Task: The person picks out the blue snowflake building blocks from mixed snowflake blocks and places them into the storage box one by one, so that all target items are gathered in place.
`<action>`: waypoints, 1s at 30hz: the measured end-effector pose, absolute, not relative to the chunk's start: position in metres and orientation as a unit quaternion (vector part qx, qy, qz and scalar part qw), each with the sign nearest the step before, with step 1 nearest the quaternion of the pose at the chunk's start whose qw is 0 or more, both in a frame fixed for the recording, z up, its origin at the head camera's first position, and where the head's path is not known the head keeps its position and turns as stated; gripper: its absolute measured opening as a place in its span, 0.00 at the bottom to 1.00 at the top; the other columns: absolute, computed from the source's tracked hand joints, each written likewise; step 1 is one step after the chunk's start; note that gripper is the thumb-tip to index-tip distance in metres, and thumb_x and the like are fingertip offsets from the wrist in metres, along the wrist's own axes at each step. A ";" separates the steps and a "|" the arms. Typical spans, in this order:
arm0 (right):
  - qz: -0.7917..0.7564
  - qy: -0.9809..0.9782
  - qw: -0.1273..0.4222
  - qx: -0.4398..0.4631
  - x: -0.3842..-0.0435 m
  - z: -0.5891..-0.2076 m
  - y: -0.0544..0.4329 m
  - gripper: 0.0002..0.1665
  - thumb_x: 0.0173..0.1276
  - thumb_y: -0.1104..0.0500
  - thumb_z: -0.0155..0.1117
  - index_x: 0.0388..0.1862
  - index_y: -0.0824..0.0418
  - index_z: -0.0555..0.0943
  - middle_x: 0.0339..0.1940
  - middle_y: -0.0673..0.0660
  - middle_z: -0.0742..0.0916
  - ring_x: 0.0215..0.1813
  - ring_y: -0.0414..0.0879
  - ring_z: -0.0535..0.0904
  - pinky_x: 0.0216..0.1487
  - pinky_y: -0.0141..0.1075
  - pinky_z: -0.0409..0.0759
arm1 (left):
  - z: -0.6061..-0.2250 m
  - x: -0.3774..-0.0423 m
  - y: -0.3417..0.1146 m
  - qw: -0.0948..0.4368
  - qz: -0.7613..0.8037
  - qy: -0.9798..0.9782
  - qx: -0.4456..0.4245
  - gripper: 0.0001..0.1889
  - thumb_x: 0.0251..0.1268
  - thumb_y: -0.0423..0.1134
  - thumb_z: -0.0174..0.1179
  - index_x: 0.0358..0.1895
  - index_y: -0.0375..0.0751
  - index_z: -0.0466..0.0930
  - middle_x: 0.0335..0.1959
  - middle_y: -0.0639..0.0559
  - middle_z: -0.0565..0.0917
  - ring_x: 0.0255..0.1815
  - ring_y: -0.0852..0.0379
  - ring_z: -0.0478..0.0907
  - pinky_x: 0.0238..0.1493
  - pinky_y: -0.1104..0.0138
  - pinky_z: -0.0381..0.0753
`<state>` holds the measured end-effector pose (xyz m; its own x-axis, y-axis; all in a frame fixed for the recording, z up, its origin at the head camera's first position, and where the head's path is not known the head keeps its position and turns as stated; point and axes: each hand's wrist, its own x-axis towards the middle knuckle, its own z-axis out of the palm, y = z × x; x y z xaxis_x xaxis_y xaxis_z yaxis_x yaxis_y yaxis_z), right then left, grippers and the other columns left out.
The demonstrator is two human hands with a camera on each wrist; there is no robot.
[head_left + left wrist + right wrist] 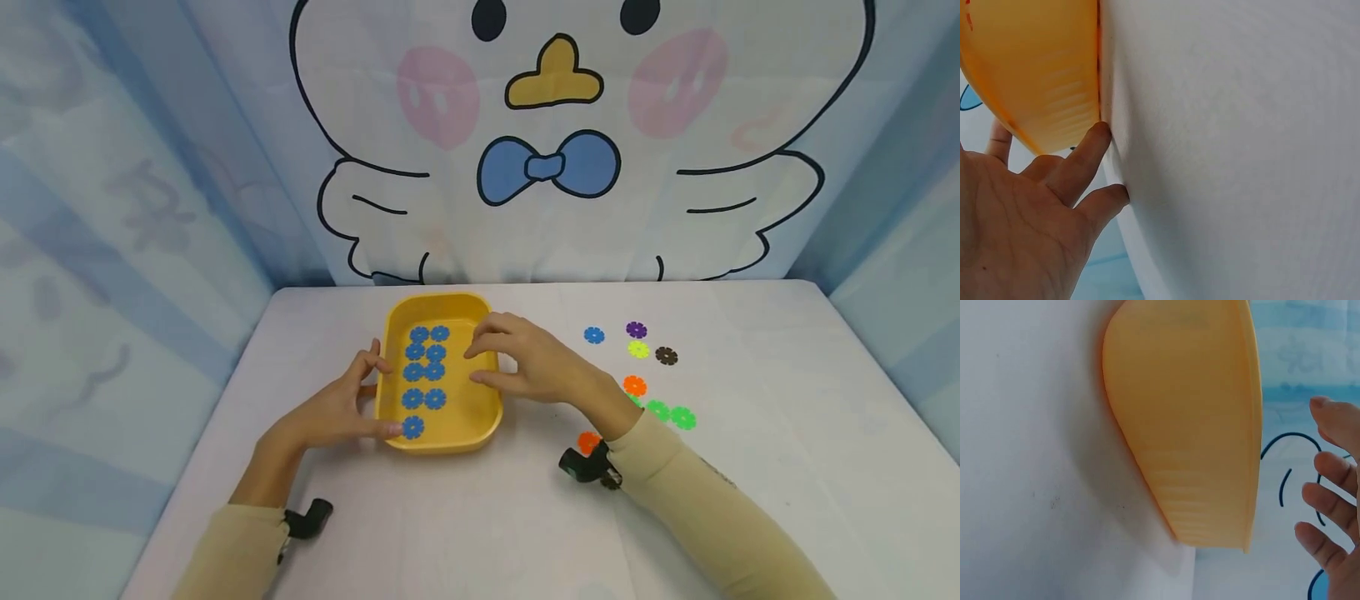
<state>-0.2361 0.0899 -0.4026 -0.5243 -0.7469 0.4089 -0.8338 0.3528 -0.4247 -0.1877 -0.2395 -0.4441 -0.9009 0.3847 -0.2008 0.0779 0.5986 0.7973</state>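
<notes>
A yellow tray stands on the white table. Several blue notched discs lie inside along its left half, in two rough columns. At the tray's left side, my left hand holds the rim, thumb over the near corner and a finger over the edge farther back. Two fingertips reach low beside the tray wall in the left wrist view. My right hand hovers over the tray's right side, fingers loosely bent and thumb apart. Nothing shows between its fingers in the right wrist view.
Right of the tray lie loose discs: one blue, one purple, one yellow-green, one dark brown, orange ones and green ones. The right forearm covers part of this group. A printed curtain hangs behind the table.
</notes>
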 end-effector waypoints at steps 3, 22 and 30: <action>0.320 -0.813 0.080 0.480 -0.238 -0.401 0.097 0.14 0.68 0.53 0.74 0.50 0.55 0.86 0.51 0.50 0.83 0.56 0.44 0.77 0.61 0.37 0.80 | -0.445 -0.188 -0.240 0.177 0.422 0.879 0.130 0.43 0.51 0.53 0.80 0.62 0.53 0.56 0.86 0.44 0.35 0.71 0.37 0.73 0.74 0.40 0.65; 0.335 -0.838 0.092 0.420 -0.245 -0.412 0.147 0.15 0.66 0.56 0.76 0.51 0.55 0.86 0.48 0.53 0.85 0.53 0.45 0.79 0.58 0.43 0.82 | -0.447 -0.188 -0.244 0.176 0.423 0.878 0.136 0.43 0.53 0.52 0.79 0.62 0.52 0.56 0.86 0.42 0.34 0.71 0.37 0.72 0.75 0.39 0.64; 0.331 -0.854 0.096 0.390 -0.245 -0.426 0.171 0.15 0.66 0.58 0.76 0.50 0.55 0.86 0.48 0.49 0.85 0.52 0.44 0.80 0.58 0.44 0.83 | -0.447 -0.188 -0.242 0.181 0.421 0.879 0.132 0.43 0.52 0.53 0.79 0.61 0.55 0.55 0.86 0.45 0.35 0.71 0.39 0.73 0.75 0.41 0.66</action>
<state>-0.2453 0.1707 -0.4259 -0.6767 -0.6030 0.4224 -0.7300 0.4754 -0.4909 -0.1875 -0.2415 -0.4467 -0.8996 0.3843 -0.2072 0.0799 0.6114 0.7872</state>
